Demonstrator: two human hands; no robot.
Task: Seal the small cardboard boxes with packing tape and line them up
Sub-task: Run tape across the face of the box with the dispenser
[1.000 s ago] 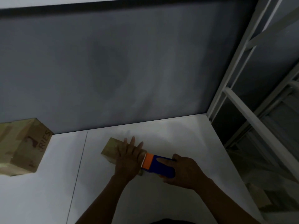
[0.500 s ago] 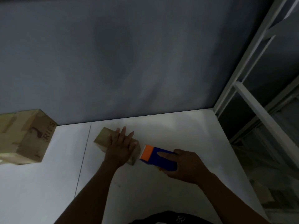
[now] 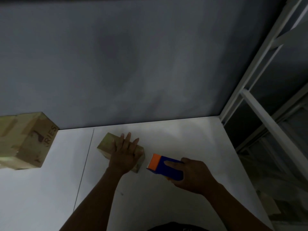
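View: head camera, looking forward and down; dim light.
Small cardboard box (image 3: 108, 144): lies on the white table (image 3: 186, 139), near its far edge and slightly left of centre. Its long side runs from far-left to near-right. The near-right part of its top is covered by a hand.
Left hand (image 3: 126, 152): rests palm-down on top of the small cardboard box. The fingers are straight, slightly spread and pointing away from the person; it presses flat and does not clasp.
Tape dispenser (image 3: 166, 167): a blue body with an orange end. It is just to the right of the small cardboard box, the orange end facing the box with a narrow gap between them. Whether it rests on the table or is held just above it cannot be told.
Right hand (image 3: 194, 176): grips the blue body of the tape dispenser from behind, with one finger laid along its top face.
Tape: no strip can be made out on the box in this light.
Larger cardboard box (image 3: 29, 142): stands at the left edge of the view, well apart from the small one. The printed letters "RIES" show on its side, and paler bands cross its faces.
Table seam (image 3: 85, 161): a thin dark line between the two boxes, running from the far edge toward the person.
Background: a grey wall (image 3: 133, 64) behind the table and a white metal frame (image 3: 260, 114) at the right.
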